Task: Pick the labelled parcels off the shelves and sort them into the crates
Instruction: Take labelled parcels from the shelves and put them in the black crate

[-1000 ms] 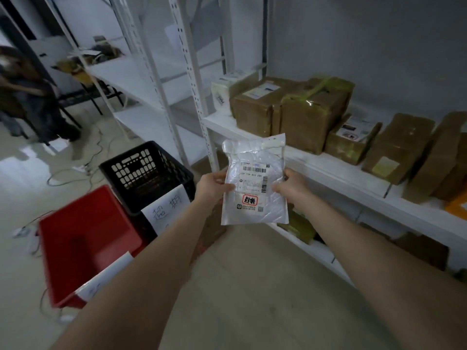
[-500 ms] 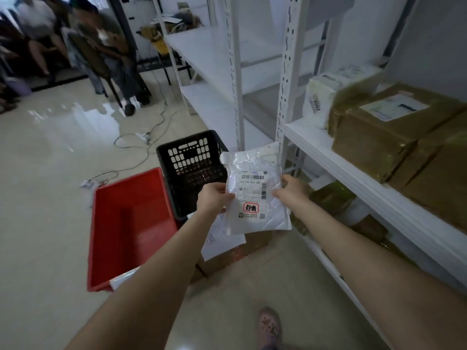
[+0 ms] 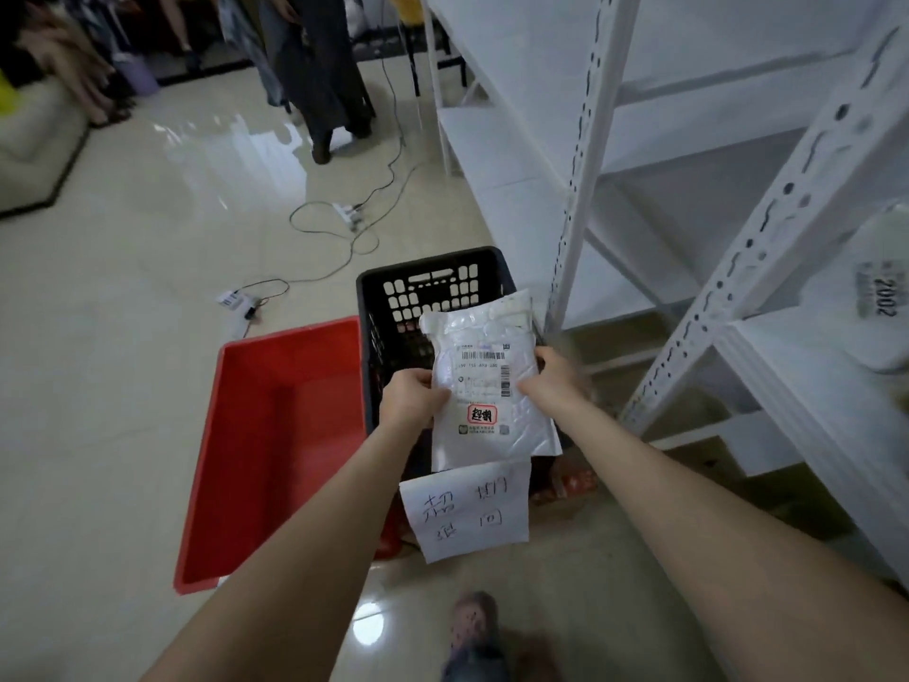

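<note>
left thumb (image 3: 437, 393) flat on the parcel front at its left edge, right thumb (image 3: 527, 386) same on the right edge; remaining fingers of both sit behind the bag, can't tell how they're spread; net: left hand (image 3: 410, 403) and right hand (image 3: 553, 379) each pinch one side of the white parcel (image 3: 484, 386); parcel held upright, slightly tilted, label side to camera, barcode up top, red stamp lower down; parcel is in the air over the black crate (image 3: 428, 292), not touching it as far as visible; its bottom edge overlaps the top of the handwritten paper sign (image 3: 467, 516) hanging on the crate's near side; red crate (image 3: 231, 460) touching the black one on its left, both on the floor; white shelving upright (image 3: 583, 155) just right of the black crate; power strip with cables (image 3: 351, 214) on the floor beyond; shoe (image 3: 472, 625) at bottom edge
</note>
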{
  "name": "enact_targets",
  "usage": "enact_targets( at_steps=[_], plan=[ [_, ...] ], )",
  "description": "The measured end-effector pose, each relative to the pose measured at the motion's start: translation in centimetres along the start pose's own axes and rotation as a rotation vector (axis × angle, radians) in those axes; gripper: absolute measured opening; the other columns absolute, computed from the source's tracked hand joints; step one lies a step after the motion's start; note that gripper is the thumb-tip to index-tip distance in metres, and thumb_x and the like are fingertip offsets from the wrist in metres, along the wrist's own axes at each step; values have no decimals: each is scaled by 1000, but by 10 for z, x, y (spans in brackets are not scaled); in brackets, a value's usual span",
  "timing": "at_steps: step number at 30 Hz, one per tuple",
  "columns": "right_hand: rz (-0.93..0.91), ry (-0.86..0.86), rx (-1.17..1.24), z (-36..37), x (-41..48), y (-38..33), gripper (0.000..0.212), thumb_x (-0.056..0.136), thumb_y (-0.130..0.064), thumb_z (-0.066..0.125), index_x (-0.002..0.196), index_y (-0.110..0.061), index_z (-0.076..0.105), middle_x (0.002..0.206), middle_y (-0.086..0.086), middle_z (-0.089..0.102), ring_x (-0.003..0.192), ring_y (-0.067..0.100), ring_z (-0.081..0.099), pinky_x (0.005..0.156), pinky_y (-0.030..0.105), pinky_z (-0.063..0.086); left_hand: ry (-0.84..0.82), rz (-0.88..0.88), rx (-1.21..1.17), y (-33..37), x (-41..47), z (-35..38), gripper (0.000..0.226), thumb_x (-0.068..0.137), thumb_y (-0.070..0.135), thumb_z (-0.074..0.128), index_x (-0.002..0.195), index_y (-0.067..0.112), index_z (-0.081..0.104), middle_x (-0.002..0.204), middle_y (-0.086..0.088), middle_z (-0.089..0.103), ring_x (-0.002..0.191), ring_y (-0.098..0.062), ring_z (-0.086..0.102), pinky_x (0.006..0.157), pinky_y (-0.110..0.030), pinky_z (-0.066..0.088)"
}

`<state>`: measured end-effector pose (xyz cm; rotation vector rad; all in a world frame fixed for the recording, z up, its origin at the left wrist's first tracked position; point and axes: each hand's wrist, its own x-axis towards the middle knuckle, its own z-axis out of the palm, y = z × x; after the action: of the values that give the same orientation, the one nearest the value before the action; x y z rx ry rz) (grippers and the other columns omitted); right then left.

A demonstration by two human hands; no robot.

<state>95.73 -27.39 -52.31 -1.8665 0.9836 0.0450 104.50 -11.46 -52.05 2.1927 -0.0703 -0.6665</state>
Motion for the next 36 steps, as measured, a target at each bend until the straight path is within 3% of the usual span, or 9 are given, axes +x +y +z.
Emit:
enact_targets(
  at_steps=[3,7,11,16,19,22,28,31,36],
  plan=[
    [14,-47,-1,24,45,-6,40,86,-11,57,123,-23,52,113,3,63,91,23,62,82,43,56,12,-26,22,-6,44,0,21,85,13,64,105,17,69,90,1,68,84,-20,69,77,-42,59],
    [67,-69,-103,56,108,-8,42,88,-15,55,128,-24,47,100,-3,58,85,20,60,73,34,52,-14,-79,73,-19,111,9,12,84,15,63,94,21,67,86,4,68,82,-17,68,77,-41,59],
    [131,-81,-150,100,172,-2,50,84,-17,59,131,-24,44,110,2,61,91,23,61,74,35,52,-55,-126,113,-36,184,24,15,84,16,62,97,19,67,91,1,70,83,-19,69,77,-42,58],
    [207,-102,-228,148,236,20,73,85,-22,62,147,-31,23,124,5,50,101,24,57,80,39,54,-85,-183,166,-62,259,50,11,87,17,60,97,23,62,89,4,66,85,-19,68,77,-40,58],
    [207,-131,-299,168,278,36,79,88,-21,59,150,-34,11,126,8,41,102,26,54,74,35,49,-89,-174,216,-79,306,71,13,85,17,57,95,14,65,90,1,68,80,-18,66,69,-34,56],
    [176,-124,-392,185,316,49,68,89,-21,58,146,-27,22,128,10,39,107,29,52,80,39,50,-92,-171,241,-92,345,92,22,86,18,57,107,16,64,96,-1,67,79,-16,61,62,-28,47],
    [124,-204,-582,210,366,73,72,89,-34,60,149,-27,21,148,9,22,130,31,36,96,41,45,-106,-181,167,-112,389,130,36,89,16,53,125,11,55,116,-10,64,105,-27,61,75,-28,45],
    [95,-256,-615,221,370,79,69,89,-29,59,148,-28,24,155,6,18,138,28,28,104,43,41,-182,-158,163,-115,388,137,41,89,13,53,130,13,49,121,-10,62,109,-28,60,87,-32,48],
    [89,-253,-625,216,362,77,74,88,-23,61,150,-27,22,153,3,19,137,26,30,103,40,41,-246,-72,448,-115,380,124,75,85,11,62,149,14,23,148,-9,36,131,-27,44,100,-38,42]
  ],
)
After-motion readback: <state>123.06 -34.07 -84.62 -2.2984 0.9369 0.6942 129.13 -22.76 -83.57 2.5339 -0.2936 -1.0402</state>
